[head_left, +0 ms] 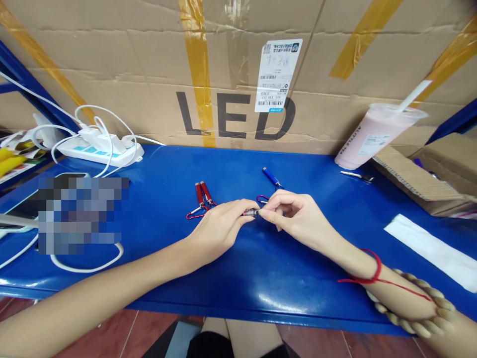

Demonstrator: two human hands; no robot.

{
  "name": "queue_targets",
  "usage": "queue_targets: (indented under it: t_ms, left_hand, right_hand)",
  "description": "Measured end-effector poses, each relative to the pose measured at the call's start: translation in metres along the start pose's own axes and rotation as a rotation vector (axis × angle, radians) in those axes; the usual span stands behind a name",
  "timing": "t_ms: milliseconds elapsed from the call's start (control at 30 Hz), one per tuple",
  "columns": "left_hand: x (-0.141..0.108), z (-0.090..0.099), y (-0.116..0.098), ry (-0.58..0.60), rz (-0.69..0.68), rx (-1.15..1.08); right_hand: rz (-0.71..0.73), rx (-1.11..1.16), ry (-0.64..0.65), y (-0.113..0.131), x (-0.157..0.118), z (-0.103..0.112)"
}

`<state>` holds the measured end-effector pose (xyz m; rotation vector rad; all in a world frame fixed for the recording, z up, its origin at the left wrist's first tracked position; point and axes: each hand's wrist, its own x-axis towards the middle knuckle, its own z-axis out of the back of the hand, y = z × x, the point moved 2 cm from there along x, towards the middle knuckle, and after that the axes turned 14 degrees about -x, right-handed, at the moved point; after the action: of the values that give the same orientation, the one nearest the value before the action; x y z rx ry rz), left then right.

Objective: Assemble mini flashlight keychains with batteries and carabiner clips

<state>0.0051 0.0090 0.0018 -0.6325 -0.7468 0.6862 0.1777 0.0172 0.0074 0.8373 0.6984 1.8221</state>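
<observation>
A small silvery, partly dark cylinder [251, 213] lies between my two hands above the blue table. My left hand [219, 226] has its fingers closed round the left end of it. The thumb and fingers of my right hand [294, 214] pinch at its right end. Left of the hands, two red metal tubes [200, 194] lie on the table with a red carabiner [196, 214]. Beyond my right hand lies a blue tube [271, 176], with a dark carabiner [262, 199] beside it, partly hidden by my fingers.
The blue table [164, 174] meets a cardboard box [149, 74] behind. At left are a white power strip [100, 149], cables and a blurred item. At right stand a tilted pink drink cup [376, 134], an open carton [413, 184], a small metal tool [357, 176] and white paper [432, 248].
</observation>
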Motion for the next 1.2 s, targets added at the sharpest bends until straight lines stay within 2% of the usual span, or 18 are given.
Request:
queue_targets:
  t_ms: [167, 300, 500, 667, 800, 967, 1067, 1200]
  left_hand:
    - [0.002, 0.004, -0.003, -0.049, 0.064, -0.059]
    - [0.001, 0.004, -0.002, -0.035, 0.096, -0.071]
    - [-0.001, -0.002, 0.000, 0.056, 0.093, -0.079]
    - [-0.002, -0.003, 0.001, 0.103, 0.150, -0.090]
    - [-0.002, -0.002, 0.001, 0.146, 0.180, -0.111]
    - [-0.004, -0.002, -0.001, 0.160, 0.244, -0.117]
    - [-0.006, -0.003, -0.001, 0.141, 0.213, -0.094]
    - [-0.008, -0.005, 0.000, 0.122, 0.036, 0.023]
  right_hand:
    - [0.319, -0.249, -0.241, 0.005, -0.003, 0.011]
    - [0.553, -0.495, -0.271, 0.004, -0.006, 0.016]
    - [0.664, -0.676, -0.267, 0.001, -0.007, 0.018]
    - [0.738, -0.798, -0.264, 0.003, -0.009, 0.018]
    - [0.754, -0.822, -0.280, 0.003, -0.010, 0.017]
    - [0.709, -0.750, -0.240, 0.001, -0.011, 0.015]
    - [0.609, -0.621, -0.182, 0.002, -0.010, 0.013]
    - [0.352, -0.306, -0.037, -0.001, -0.005, 0.008]
